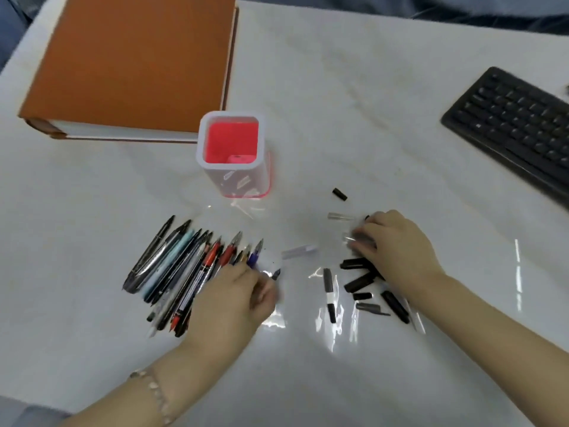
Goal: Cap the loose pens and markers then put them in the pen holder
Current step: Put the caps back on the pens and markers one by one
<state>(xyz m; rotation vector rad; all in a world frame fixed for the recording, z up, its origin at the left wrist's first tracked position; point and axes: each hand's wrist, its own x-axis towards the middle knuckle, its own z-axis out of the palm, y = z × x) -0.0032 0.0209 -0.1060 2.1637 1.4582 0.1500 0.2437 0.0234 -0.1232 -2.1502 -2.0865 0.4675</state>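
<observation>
White glossy table (pixel 338 87), orange binder (pixel 132 57), black keyboard (pixel 511 124)

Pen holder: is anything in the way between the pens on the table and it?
Nothing visible blocks it. The pen holder stands upright with its top open, beyond the pile of pens; only flat clear plastic lies on the table between them. The left hand grips one pen.
</observation>
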